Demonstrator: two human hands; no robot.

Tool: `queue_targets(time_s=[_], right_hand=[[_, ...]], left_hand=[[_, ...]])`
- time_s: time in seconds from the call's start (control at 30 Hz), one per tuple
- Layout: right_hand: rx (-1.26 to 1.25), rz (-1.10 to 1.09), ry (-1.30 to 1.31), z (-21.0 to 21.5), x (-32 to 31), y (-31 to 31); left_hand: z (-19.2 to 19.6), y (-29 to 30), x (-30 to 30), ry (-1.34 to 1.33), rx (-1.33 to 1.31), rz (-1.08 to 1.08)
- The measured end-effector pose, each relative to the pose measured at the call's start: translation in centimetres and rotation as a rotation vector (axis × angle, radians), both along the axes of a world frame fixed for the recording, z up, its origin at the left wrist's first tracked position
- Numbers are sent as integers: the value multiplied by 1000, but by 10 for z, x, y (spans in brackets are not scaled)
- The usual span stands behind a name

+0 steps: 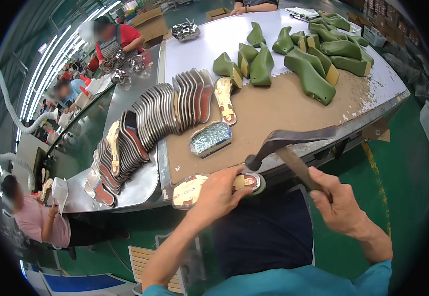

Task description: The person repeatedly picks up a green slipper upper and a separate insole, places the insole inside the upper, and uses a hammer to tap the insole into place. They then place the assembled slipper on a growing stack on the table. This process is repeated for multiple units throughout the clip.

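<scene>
My left hand [218,193] wraps over a cream and brown insole [187,190] that lies sole-side up on a green shoe last at the table's near edge. The fingers cover the middle of the insole; most of the last is hidden beneath, with a green rim showing at the right end. My right hand [337,201] is closed round the wooden handle of a hammer [296,165]. Its dark, curved metal head is raised above and to the right of the insole, apart from it. Beyond my left hand sits a box of nails [212,139].
A long curved row of insoles [157,111] stands at the left across the tables. Another insole [224,101] lies on the brown board [269,106]. Several green shoe lasts [308,79] cover the far right. Co-workers stand at left and far side; a chair [143,261] is lower left.
</scene>
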State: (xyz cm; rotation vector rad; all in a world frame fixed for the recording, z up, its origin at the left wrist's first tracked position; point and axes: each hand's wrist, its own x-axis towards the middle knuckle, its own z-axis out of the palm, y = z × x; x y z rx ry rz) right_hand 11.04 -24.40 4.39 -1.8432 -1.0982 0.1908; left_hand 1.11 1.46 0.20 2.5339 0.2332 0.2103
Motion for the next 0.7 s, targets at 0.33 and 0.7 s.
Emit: queue_targets(time_s=[0.33,0.7], right_hand=[[-41,-125,188,-25,-1,-38],[-21,18,22,-11,0,-27]], left_hand=[[9,9,1,72,278,-93],[5,-2,-3,126,373,-119]])
